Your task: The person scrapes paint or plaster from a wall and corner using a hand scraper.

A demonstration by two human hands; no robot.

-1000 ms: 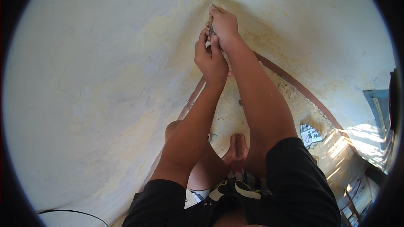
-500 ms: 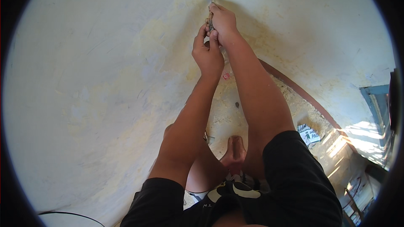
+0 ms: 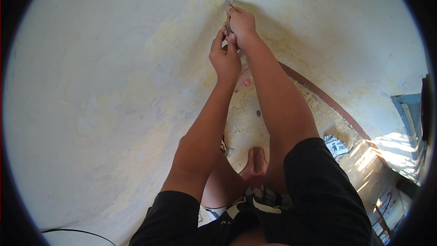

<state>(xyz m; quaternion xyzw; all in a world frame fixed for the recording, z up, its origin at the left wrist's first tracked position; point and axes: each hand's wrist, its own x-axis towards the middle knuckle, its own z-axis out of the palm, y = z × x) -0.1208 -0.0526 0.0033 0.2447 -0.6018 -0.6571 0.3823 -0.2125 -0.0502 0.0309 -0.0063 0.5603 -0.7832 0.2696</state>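
Observation:
Both my arms reach up to the corner where two pale, stained walls meet. My right hand [image 3: 242,23] is closed around a slim, dirty brown-and-dark tool [image 3: 228,25], its fingers close against the corner line. Just below it, my left hand [image 3: 225,61] has thumb and fingers bent in at the tool's lower end. Most of the tool is hidden by my fingers, so its exact kind cannot be made out. It is held roughly along the corner, and a thin tip seems to touch the wall seam.
A red-brown skirting strip [image 3: 330,100] edges the right wall. Pale crumbs cover the floor, with a small red wrapper [image 3: 247,82] and a printed sheet [image 3: 336,146]. My bare foot [image 3: 257,159] stands below. A black cable [image 3: 79,231] lies lower left; a blue frame [image 3: 405,109] is at right.
The whole view has shifted slightly. My hands keep almost the same place in the corner, sitting a touch lower in the picture, with the same grip on the tool.

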